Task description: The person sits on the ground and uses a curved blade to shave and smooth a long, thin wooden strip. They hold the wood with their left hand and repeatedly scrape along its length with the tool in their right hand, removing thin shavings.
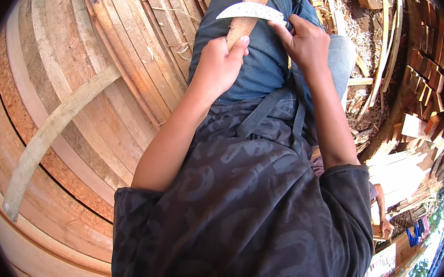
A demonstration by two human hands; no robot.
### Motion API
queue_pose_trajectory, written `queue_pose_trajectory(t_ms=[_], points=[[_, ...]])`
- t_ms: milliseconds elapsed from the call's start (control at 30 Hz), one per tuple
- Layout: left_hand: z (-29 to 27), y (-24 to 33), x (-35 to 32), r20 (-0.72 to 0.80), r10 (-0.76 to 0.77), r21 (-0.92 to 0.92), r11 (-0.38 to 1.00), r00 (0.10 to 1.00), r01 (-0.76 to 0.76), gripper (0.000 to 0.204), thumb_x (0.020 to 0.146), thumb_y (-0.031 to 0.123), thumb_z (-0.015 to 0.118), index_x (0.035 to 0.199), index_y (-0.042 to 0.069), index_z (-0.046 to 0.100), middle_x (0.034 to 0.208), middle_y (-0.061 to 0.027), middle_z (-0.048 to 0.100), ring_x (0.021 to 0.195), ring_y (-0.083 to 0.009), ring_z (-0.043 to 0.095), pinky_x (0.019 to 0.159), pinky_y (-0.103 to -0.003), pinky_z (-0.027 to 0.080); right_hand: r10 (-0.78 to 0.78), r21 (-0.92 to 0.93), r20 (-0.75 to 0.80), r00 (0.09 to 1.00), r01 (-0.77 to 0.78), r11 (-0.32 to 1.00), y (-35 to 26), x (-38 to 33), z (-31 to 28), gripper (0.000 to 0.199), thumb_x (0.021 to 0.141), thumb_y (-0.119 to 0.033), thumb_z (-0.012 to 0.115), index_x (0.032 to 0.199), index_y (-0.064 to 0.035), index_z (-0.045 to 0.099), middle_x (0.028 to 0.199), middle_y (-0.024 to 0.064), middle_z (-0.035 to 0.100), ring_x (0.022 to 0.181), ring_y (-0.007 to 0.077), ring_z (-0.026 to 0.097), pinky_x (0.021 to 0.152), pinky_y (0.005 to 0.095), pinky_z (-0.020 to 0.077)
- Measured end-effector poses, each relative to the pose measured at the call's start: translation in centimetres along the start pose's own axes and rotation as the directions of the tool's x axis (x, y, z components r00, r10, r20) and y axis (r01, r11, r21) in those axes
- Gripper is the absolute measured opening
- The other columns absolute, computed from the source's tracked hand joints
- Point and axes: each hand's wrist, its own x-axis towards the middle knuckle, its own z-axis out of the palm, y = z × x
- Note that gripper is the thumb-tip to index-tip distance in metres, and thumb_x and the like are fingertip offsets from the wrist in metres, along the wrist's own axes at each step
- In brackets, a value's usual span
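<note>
Wooden slat (251, 9) sits gripped in your left hand (219, 67); your right hand (304, 41) clasps the curved blade (249, 11) across it.

Curved plank wall (68, 73) left; wood offcuts (429, 62), shavings right (bright daylight).

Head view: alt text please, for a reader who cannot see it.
Left hand grips a wooden slat on the person's lap while the right hand holds a curved blade across it. Stacked planks lie left, wood scraps right.
</note>
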Motion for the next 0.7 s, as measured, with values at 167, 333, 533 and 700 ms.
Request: queue_pose_trajectory(t_ms=[167,333,533,700], points=[[0.1,-0.1,-0.2,-0.024,0.029,0.033,0.999,0.999,-0.028,0.039,0.099,0.036,0.053,0.083,0.001,0.059,0.065,-0.0003,0.054,0.055,-0.0074,0.050,0.051,-0.024,0.043,0.005,-0.050,0.035,0.999,-0.003,0.999,-1.3,0.4,-1.6,0.057,0.079,-0.060,0.067,0.057,-0.0096,0.051,0.050,0.0065,0.054,0.045,0.0254,0.058,0.041,0.0362,0.0432],[-0.2,0.3,0.0,0.038,-0.046,-0.019,0.999,0.998,0.046,0.037,0.099,0.035,0.053,0.084,0.001,0.059,0.065,0.0003,0.054,0.054,-0.0064,0.049,0.046,-0.022,0.040,0.101,0.025,0.069,0.992,-0.103,0.994,-0.9,0.1,-0.7,0.056,0.078,-0.060,0.068,0.060,-0.0086,0.055,0.049,0.0073,0.055,0.047,0.0274,0.060,0.043,0.0377,0.0450],[-0.2,-0.1,-0.2,-0.001,-0.027,0.001,1.000,1.000,0.027,0.034,0.095,0.032,0.060,0.083,0.001,0.062,0.065,0.0002,0.055,0.050,-0.0060,0.049,0.044,-0.022,0.040,0.287,0.521,0.275,0.917,-0.393,0.757,-0.5,-1.3,-1.1,0.039,0.082,-0.035,0.075,0.085,-0.0047,0.051,0.052,0.0035,0.051,0.046,0.0163,0.051,0.047,0.0322,0.0414],[-0.7,-0.8,0.1,-0.051,0.077,0.144,0.987,0.996,-0.069,0.034,0.090,0.026,0.063,0.084,-0.007,0.066,0.064,-0.0144,0.064,0.058,-0.0221,0.062,0.059,-0.034,0.048,0.325,0.732,0.279,0.904,-0.419,0.538,1.1,0.9,-2.8,0.026,0.088,-0.019,0.070,0.089,-0.0026,0.049,0.063,0.0005,0.054,0.052,0.0074,0.047,0.047,0.0260,0.0378]])
